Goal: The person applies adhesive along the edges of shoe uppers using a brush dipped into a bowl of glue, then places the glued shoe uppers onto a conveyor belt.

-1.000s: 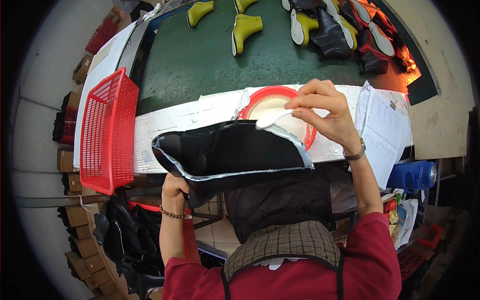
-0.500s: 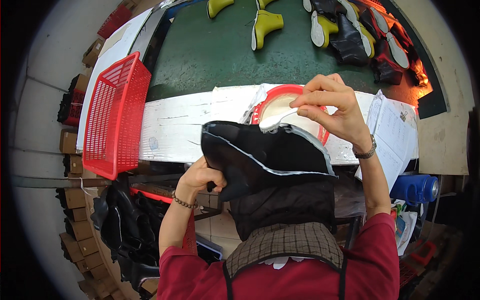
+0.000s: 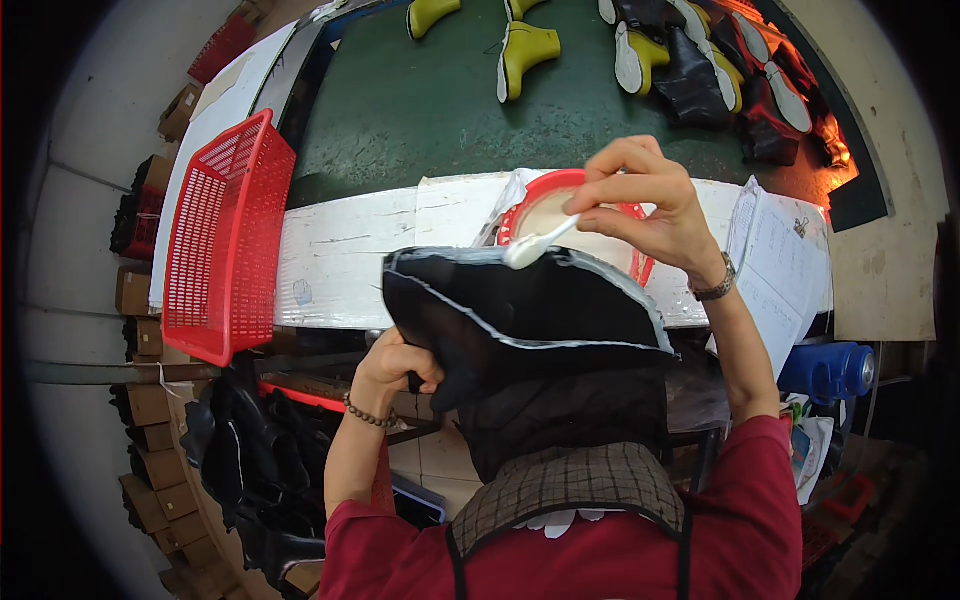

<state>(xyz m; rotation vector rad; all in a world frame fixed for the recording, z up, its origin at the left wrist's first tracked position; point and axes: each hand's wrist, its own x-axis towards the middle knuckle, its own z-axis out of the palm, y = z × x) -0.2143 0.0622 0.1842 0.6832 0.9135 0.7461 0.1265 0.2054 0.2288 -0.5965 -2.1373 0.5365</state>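
My left hand (image 3: 396, 366) is closed round the lower left part of a black boot upper (image 3: 590, 305), holding it up in front of me. White glue-like coating lines its open edges. Pinched in the fingers of my right hand (image 3: 650, 205) is a small white brush (image 3: 541, 243); its head rests at the top edge of the upper. Just behind, a red bowl (image 3: 548, 182) of cream-coloured paste stands on the white board, partly hidden by my right hand and the upper.
A red plastic basket (image 3: 250, 250) stands at the left end of the white board (image 3: 360, 240). Yellow boots (image 3: 527, 58) and black boots (image 3: 693, 90) lie on the green surface beyond. Papers (image 3: 775, 260) and a blue jug (image 3: 825, 373) are at right. Black uppers (image 3: 255, 450) hang at lower left.
The brush has moved slightly left, and white coating now shows along the upper's top edge left of it. The upper's left end has shifted a little to the left.
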